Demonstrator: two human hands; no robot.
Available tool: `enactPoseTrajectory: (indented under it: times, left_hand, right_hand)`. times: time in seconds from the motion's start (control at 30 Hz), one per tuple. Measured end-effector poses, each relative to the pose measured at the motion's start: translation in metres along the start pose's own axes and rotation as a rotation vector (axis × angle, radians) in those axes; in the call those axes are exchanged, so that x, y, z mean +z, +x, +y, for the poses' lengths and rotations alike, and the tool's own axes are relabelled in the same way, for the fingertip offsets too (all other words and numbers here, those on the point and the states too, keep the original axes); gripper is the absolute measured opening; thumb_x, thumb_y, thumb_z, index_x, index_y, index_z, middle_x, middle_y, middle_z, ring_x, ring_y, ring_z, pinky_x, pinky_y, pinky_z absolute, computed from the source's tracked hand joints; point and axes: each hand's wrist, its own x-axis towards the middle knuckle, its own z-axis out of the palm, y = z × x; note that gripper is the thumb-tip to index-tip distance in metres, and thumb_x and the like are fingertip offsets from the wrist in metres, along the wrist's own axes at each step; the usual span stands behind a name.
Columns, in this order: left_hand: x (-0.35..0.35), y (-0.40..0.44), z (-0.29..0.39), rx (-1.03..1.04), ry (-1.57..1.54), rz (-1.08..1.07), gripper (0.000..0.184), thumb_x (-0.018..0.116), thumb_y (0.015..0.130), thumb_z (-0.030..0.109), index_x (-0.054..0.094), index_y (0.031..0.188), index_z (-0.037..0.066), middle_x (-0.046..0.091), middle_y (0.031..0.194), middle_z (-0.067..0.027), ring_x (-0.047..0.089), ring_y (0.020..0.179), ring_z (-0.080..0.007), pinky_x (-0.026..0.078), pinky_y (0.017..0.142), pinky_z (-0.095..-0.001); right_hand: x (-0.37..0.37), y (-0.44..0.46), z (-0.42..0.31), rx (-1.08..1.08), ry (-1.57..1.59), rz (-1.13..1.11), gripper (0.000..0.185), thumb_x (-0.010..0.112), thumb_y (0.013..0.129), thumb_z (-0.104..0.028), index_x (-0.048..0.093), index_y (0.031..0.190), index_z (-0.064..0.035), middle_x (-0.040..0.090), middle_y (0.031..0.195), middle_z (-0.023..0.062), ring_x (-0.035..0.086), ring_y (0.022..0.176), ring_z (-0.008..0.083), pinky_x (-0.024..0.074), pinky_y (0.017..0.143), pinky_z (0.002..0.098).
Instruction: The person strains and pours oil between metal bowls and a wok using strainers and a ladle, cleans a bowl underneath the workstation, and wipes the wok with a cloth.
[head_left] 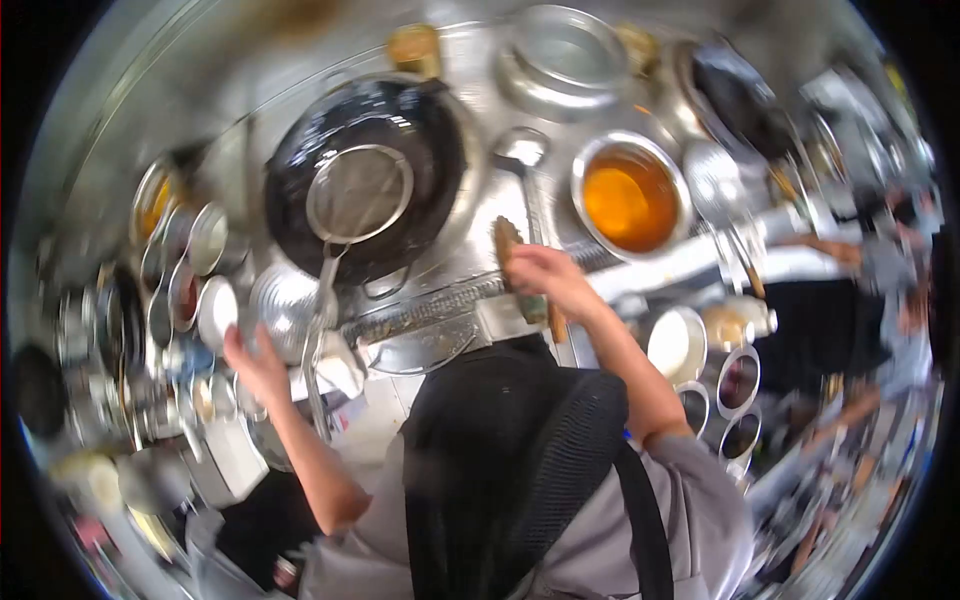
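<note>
The brown-tipped tool (506,238) is at the bench's (488,210) near edge, the right hand's (552,277) fingers narrowed round it. The left hand (262,368) spreads wide by a white bowl (217,314). A strainer (360,194) already sits over the wok (440,140); what's left, I can't tell.

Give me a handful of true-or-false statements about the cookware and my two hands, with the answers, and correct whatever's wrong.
1. The round strainer has its mesh over the dark wok. True.
2. The metal bowl with the orange liquid is to the left of the wok. False: it is to the right.
3. The ladle's head is between the wok and that bowl. True.
4. Your left hand grips the strainer's handle. False: it is open, fingers spread, near a white bowl.
5. Your right hand is closer to the orange liquid than your left. True.
</note>
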Motion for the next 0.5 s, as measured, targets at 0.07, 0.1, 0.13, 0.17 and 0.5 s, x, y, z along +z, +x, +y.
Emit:
enactPoseTrajectory:
  times: [0.07, 0.1, 0.13, 0.17, 0.5]
  left_hand:
    - [0.004, 0.018, 0.043, 0.073, 0.03, -0.018, 0.049, 0.07, 0.09, 0.011, 0.05, 0.132, -0.002, 0.057, 0.128, -0.0208, 0.057, 0.118, -0.0336, 0.043, 0.104, -0.0418]
    - [0.0, 0.028, 0.071, 0.15, 0.018, -0.007, 0.049, 0.071, 0.088, 0.008, 0.051, 0.132, 0.0, 0.058, 0.128, -0.02, 0.056, 0.119, -0.0343, 0.043, 0.104, -0.0422]
    - [0.004, 0.039, 0.083, 0.158, -0.016, 0.029, 0.049, 0.071, 0.086, 0.007, 0.052, 0.13, 0.001, 0.059, 0.125, -0.0193, 0.058, 0.117, -0.0349, 0.045, 0.102, -0.0419]
    - [-0.004, 0.047, 0.109, 0.178, 0.033, 0.016, 0.045, 0.073, 0.084, 0.006, 0.055, 0.125, 0.001, 0.061, 0.122, -0.0177, 0.059, 0.115, -0.0348, 0.046, 0.099, -0.042]
    - [-0.002, 0.014, 0.035, 0.138, -0.029, -1.323, 0.042, 0.074, 0.085, 0.031, 0.061, 0.116, 0.006, 0.07, 0.102, -0.0142, 0.069, 0.095, -0.0295, 0.053, 0.084, -0.0391]
  right_hand:
    - [-0.023, -0.005, -0.017, -0.043, 0.003, 0.055, 0.043, 0.066, 0.096, -0.026, 0.058, 0.132, -0.0055, 0.066, 0.113, 0.0051, 0.063, 0.097, 0.0137, 0.0511, 0.081, 0.0298]
    - [-0.026, 0.0, -0.027, -0.049, -0.011, 0.153, 0.042, 0.067, 0.095, -0.026, 0.059, 0.132, -0.0067, 0.068, 0.111, 0.0038, 0.063, 0.096, 0.0124, 0.0496, 0.079, 0.0274]
    - [-0.036, 0.009, -0.029, -0.035, -0.022, 0.19, 0.043, 0.069, 0.094, -0.025, 0.059, 0.132, -0.0074, 0.068, 0.109, 0.0022, 0.062, 0.094, 0.0103, 0.0481, 0.077, 0.0244]
    - [-0.037, 0.013, -0.041, -0.104, -0.08, 0.188, 0.044, 0.069, 0.094, -0.024, 0.059, 0.132, -0.005, 0.067, 0.108, 0.0014, 0.06, 0.089, 0.0082, 0.047, 0.074, 0.0222]
    - [0.055, 0.071, -0.138, -0.435, -0.136, -0.011, 0.037, 0.066, 0.098, -0.021, 0.061, 0.129, -0.0021, 0.068, 0.106, 0.0047, 0.056, 0.081, 0.0067, 0.0463, 0.072, 0.0217]
